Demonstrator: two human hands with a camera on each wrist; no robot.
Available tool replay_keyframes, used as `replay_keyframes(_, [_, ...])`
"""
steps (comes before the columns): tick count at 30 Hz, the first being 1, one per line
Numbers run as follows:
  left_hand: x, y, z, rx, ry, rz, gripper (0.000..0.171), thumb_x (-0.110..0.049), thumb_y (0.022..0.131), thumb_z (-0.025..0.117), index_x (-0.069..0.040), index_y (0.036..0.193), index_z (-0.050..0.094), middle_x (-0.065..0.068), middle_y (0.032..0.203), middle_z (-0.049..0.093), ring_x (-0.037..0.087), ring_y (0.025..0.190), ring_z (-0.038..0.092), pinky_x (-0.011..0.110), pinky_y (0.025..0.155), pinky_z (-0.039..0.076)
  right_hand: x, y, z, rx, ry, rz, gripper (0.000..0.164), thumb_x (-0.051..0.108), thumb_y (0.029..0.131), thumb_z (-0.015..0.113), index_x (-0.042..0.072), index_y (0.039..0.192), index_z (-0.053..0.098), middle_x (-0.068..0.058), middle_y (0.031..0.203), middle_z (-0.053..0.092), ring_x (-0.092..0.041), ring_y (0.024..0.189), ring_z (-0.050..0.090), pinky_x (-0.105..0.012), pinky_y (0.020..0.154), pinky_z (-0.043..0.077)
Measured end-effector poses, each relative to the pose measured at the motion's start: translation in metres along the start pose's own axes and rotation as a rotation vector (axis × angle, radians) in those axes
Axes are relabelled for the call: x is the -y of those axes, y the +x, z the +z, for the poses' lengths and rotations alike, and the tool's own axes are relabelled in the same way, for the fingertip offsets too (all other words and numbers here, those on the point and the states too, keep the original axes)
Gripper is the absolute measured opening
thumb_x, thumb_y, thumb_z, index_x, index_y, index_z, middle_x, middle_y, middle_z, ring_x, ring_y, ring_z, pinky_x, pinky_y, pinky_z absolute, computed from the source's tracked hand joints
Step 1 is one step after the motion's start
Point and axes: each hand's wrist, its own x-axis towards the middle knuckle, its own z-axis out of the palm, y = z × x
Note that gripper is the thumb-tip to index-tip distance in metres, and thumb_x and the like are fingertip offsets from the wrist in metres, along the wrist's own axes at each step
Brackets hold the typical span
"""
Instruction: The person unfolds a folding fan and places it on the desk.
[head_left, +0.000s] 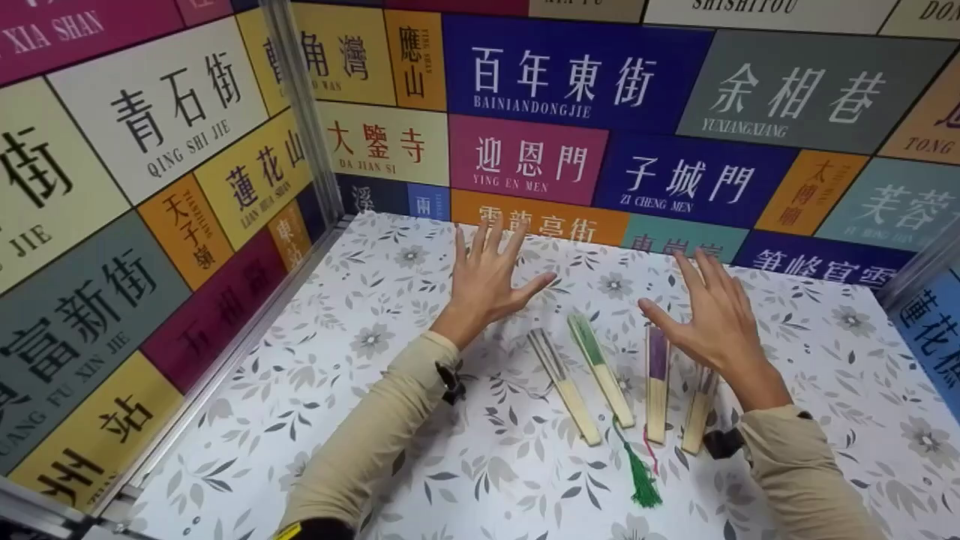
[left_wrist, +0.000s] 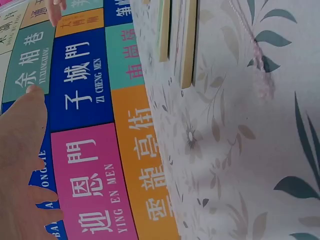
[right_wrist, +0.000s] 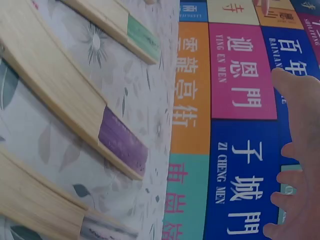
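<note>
Four folded fans, or rather several, lie side by side on a floral tabletop point(head_left: 375, 405). From left to right in the head view come a grey fan point(head_left: 564, 386), a green fan point(head_left: 601, 367) with a green tassel point(head_left: 643, 484), a purple fan point(head_left: 657, 386) with a pink cord point(head_left: 651, 450), and another greyish fan point(head_left: 700, 411). My left hand point(head_left: 487, 281), fingers spread, hovers beyond and left of the fans. Above the two right-hand fans is my right hand point(head_left: 716, 322), also spread and partly hiding them. Neither hand holds anything.
Panels with coloured Chinese street-name signs point(head_left: 555, 75) stand behind the table and along its left side. A metal corner post point(head_left: 307, 112) rises at the back left. A dark strap point(head_left: 448, 381) sits at the left wrist.
</note>
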Motion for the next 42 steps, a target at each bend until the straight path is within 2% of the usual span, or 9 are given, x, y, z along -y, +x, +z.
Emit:
replay_keyframes(5, [-0.001,-0.011,0.003,-0.062,-0.047,0.023,0.096,-0.091,0.085,0.023,-0.038,0.161,-0.002,0.005,0.170,0.014,0.029,0.156,0.018,0.060,0.130,0.008,0.014,-0.008,0.004,-0.041,0.045,-0.046,0.089,0.067,0.089,0.061,0.035,0.160,0.019,-0.005,0.168,0.021,-0.041,0.151,0.025,-0.076,0.115,0.025])
replay_keyframes(11, [-0.009,-0.024,0.011,-0.100,-0.084,0.064,0.091,-0.086,0.089,0.028,-0.032,0.162,0.016,0.006,0.166,0.029,0.028,0.152,0.031,0.051,0.128,0.028,0.029,-0.020,0.011,-0.057,0.093,-0.094,0.081,0.060,0.091,0.064,0.031,0.158,0.030,-0.006,0.164,0.032,-0.039,0.147,0.034,-0.073,0.110,0.036])
replay_keyframes(16, [-0.019,-0.032,0.018,-0.096,-0.104,0.093,0.089,-0.083,0.091,0.030,-0.029,0.160,0.023,0.005,0.162,0.037,0.027,0.146,0.041,0.046,0.119,0.045,0.039,-0.030,0.019,-0.062,0.111,-0.117,0.077,0.056,0.092,0.065,0.028,0.156,0.035,-0.009,0.157,0.042,-0.038,0.141,0.042,-0.072,0.099,0.047])
replay_keyframes(20, [-0.026,-0.038,0.024,-0.065,-0.127,0.087,0.088,-0.083,0.091,0.029,-0.029,0.160,0.024,0.005,0.161,0.038,0.027,0.142,0.046,0.047,0.111,0.052,0.047,-0.038,0.025,-0.033,0.126,-0.120,0.078,0.055,0.093,0.065,0.025,0.157,0.033,-0.013,0.151,0.047,-0.039,0.132,0.052,-0.068,0.093,0.053])
replay_keyframes(26, [-0.033,-0.046,0.034,-0.017,-0.189,0.075,0.089,-0.084,0.091,0.029,-0.027,0.158,0.029,0.005,0.159,0.042,0.026,0.138,0.051,0.047,0.104,0.057,0.059,-0.052,0.034,0.025,0.182,-0.130,0.078,0.049,0.094,0.067,0.022,0.158,0.031,-0.012,0.141,0.053,-0.033,0.106,0.068,-0.051,0.080,0.064])
replay_keyframes(31, [-0.035,-0.050,0.042,-0.020,-0.258,0.086,0.086,-0.081,0.092,0.034,-0.023,0.155,0.038,0.005,0.151,0.052,0.025,0.134,0.055,0.046,0.101,0.059,0.066,-0.058,0.041,0.052,0.212,-0.132,0.075,0.044,0.094,0.070,0.021,0.156,0.035,-0.009,0.131,0.058,-0.028,0.108,0.066,-0.042,0.080,0.065])
replay_keyframes(37, [-0.036,-0.053,0.050,-0.002,-0.297,0.081,0.079,-0.077,0.093,0.039,-0.021,0.148,0.048,0.005,0.139,0.062,0.025,0.125,0.061,0.045,0.098,0.060,0.074,-0.062,0.050,0.082,0.250,-0.128,0.067,0.042,0.094,0.070,0.019,0.151,0.045,-0.006,0.116,0.064,-0.021,0.095,0.068,-0.036,0.073,0.065])
replay_keyframes(42, [-0.036,-0.055,0.057,0.040,-0.341,0.068,0.073,-0.075,0.095,0.040,-0.021,0.142,0.054,0.005,0.135,0.065,0.024,0.121,0.063,0.044,0.094,0.061,0.080,-0.066,0.057,0.125,0.269,-0.126,0.061,0.041,0.094,0.069,0.018,0.147,0.049,-0.003,0.109,0.064,-0.014,0.087,0.067,-0.029,0.070,0.062])
